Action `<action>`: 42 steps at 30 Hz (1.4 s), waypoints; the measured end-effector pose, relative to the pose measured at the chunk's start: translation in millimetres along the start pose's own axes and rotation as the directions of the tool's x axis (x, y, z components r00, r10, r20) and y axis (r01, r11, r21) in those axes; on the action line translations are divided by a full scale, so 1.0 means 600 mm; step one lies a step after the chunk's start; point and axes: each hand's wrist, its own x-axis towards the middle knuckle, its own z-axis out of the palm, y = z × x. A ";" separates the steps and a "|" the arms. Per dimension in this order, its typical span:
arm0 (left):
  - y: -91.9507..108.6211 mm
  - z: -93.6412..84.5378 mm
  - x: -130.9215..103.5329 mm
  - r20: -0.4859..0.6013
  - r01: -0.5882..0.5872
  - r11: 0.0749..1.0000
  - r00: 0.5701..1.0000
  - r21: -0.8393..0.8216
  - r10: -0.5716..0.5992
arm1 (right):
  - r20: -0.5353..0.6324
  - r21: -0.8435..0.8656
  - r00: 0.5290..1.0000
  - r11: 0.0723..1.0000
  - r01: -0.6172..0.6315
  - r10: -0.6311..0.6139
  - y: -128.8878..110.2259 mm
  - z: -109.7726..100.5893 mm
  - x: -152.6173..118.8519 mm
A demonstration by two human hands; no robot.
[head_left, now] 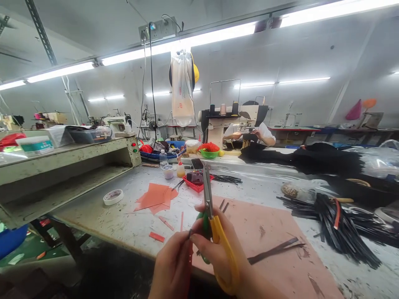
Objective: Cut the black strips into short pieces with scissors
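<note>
Scissors (207, 189) with a yellow handle and a green one point up from my right hand (222, 249), whose fingers are wrapped round them. Close beside it, my left hand (173, 259) is closed on a red strip (189, 263) that hangs down from its fingers. The thumb of my right hand meets the left fingertips at a small dark piece (190, 233). Under and beyond the hands lies a pinkish sheet (264, 224), with dark strips (276, 250) on its right part. Orange-red sheets (156, 197) lie further left.
A tape roll (113, 197) lies on the left. Behind the hands are a red basket (198, 185), a glue bottle (181, 169) and a water bottle (163, 158). A bundle of black strips (336, 224) lies at right. Beyond the table, a person (264, 135) is at a sewing machine.
</note>
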 end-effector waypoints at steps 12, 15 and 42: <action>0.009 0.005 -0.006 0.057 -0.006 0.999 0.998 -0.042 0.008 | 0.023 -0.046 0.998 0.998 0.053 -0.052 0.010 -0.014 0.002; 0.005 0.011 -0.005 0.070 0.013 0.996 0.997 0.087 -0.019 | -0.004 -0.152 0.995 0.984 0.095 -0.096 0.002 -0.023 0.009; -0.033 0.032 0.012 0.561 0.412 0.899 0.784 -0.150 -0.266 | -0.242 -0.409 0.802 0.807 0.427 -0.546 -0.196 -0.186 0.071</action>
